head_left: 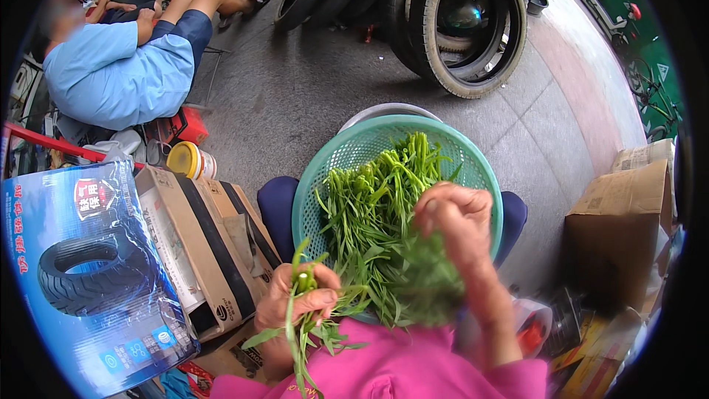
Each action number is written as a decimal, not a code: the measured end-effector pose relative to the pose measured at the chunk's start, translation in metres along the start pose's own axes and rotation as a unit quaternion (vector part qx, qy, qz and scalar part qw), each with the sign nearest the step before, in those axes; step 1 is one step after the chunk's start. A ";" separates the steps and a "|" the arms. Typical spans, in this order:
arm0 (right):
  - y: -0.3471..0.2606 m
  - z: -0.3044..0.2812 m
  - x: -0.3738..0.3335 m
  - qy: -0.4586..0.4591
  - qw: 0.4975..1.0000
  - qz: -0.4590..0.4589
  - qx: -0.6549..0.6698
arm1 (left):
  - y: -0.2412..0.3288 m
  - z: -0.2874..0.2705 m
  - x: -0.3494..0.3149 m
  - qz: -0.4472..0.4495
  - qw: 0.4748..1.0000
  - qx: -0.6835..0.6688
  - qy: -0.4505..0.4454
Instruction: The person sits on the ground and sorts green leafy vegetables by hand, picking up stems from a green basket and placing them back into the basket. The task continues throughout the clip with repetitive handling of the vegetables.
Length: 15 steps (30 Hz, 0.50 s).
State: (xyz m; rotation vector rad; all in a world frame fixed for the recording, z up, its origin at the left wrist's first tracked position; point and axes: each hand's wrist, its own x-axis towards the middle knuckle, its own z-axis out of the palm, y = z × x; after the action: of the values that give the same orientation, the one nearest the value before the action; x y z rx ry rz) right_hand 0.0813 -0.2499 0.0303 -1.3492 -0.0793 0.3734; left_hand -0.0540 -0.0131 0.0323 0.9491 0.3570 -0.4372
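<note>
A green plastic colander (312, 177) rests between my knees, heaped with leafy water spinach (373, 210), its cut stems pointing to the far side. My left hand (299, 303), at the colander's near left, is closed around a few water spinach stems (304, 281), with leaves trailing below. Over the right part of the colander is my right hand (461, 218), fingers closed. A motion-blurred bunch of greens (427, 281) hangs beneath it, seemingly from its fingers. Part of a pale basin (388, 110) shows behind the colander's far rim.
Used tyres (473, 77) stand on the grey floor ahead. At left are a blue tyre-print box (88, 273), cardboard cartons (214, 251) and a yellow-lidded tub (190, 160). A person in a light blue shirt (122, 74) sits beyond. A cardboard box (617, 236) stands at right.
</note>
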 end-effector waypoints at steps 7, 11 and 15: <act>0.030 -0.038 0.017 0.032 0.774 -0.187 -0.605 | -0.015 -0.047 -0.013 0.185 0.953 -0.187 0.152; 0.028 0.009 0.022 -0.007 0.752 -0.251 -0.609 | -0.005 -0.056 -0.026 0.191 0.945 -0.216 0.155; 0.067 0.069 0.041 -0.150 0.786 -0.228 -0.555 | -0.008 -0.061 -0.019 0.188 0.952 -0.195 0.143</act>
State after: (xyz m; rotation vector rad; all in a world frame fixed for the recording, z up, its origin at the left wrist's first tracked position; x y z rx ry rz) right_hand 0.0872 -0.1616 -0.0249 -2.3419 -1.0138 0.0911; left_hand -0.0808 0.0378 0.0028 0.6687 0.4915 0.1231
